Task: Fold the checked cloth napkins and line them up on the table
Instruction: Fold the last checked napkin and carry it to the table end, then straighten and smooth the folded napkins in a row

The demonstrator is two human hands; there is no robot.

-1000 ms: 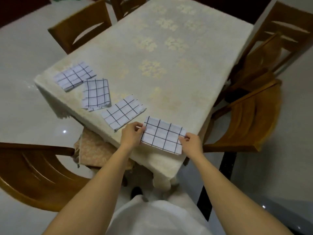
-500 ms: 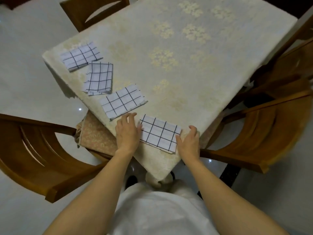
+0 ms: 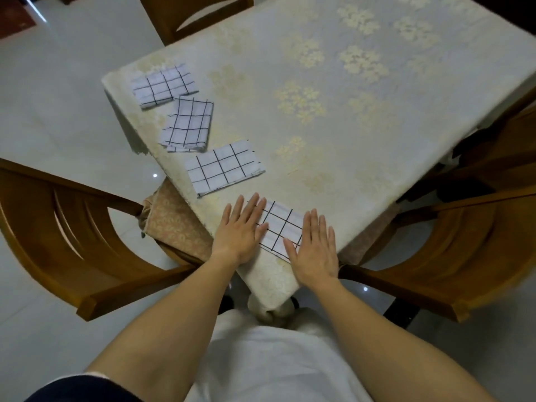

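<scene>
Wooden chairs flank table; hands perhaps press napkin.

I see a table under a cream floral tablecloth. Four folded checked napkins lie on it in a loose row. The nearest napkin sits just beyond the near corner. The second napkin, third napkin and farthest napkin lie progressively farther from that corner.
</scene>
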